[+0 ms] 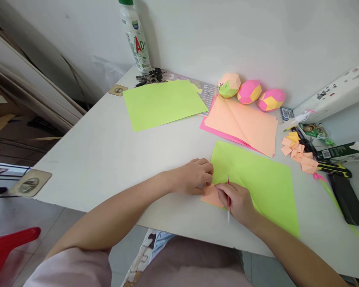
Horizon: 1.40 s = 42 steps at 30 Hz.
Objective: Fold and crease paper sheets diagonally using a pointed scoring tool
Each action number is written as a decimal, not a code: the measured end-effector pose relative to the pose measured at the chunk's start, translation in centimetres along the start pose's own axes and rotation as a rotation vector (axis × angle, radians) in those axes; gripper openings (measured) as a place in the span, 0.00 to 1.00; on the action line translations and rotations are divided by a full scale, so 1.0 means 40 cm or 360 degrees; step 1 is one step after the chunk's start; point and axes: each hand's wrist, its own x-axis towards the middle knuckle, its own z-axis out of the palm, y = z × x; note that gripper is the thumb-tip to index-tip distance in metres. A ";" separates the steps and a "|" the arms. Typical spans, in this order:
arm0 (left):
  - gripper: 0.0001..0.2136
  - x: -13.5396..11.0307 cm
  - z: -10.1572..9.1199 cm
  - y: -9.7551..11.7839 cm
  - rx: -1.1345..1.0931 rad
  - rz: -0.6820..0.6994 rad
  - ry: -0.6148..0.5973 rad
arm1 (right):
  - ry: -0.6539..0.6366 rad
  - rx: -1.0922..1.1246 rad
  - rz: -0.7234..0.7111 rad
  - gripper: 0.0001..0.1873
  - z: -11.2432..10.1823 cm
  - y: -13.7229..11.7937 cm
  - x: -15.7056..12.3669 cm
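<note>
My left hand [195,176] rests on the white table [101,151] with its fingers curled onto a small orange paper piece [212,196] near the front edge. Close beside it, my right hand [238,201] is closed around a thin red stick [228,195] that points up and down over the same piece. Both hands meet at the near left corner of a green paper sheet [257,179]. The orange piece is partly hidden under my fingers.
Another green sheet [163,103] lies at the back left, orange sheets over pink ones [245,123] at the back right. Three folded paper balls [249,91], a white bottle [135,36], keys [149,76], small orange folded pieces [297,153], a utility knife [335,169] and boxes crowd the right.
</note>
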 end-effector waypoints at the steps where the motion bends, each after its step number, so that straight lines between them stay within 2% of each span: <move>1: 0.02 0.000 -0.001 0.000 0.0002 0.0001 -0.0007 | -0.0004 0.0007 0.0004 0.11 0.000 0.001 0.000; 13: 0.03 -0.002 -0.011 0.007 0.0019 0.0002 -0.0056 | 0.0066 -0.0038 -0.0037 0.10 0.003 0.002 0.000; 25: 0.03 -0.004 -0.007 0.003 0.0016 0.0029 -0.0016 | 0.0047 0.0041 -0.0006 0.11 0.001 -0.003 0.003; 42: 0.05 -0.003 -0.007 0.005 0.0052 0.0019 -0.0057 | 0.0061 0.0083 0.0002 0.11 -0.001 0.001 0.002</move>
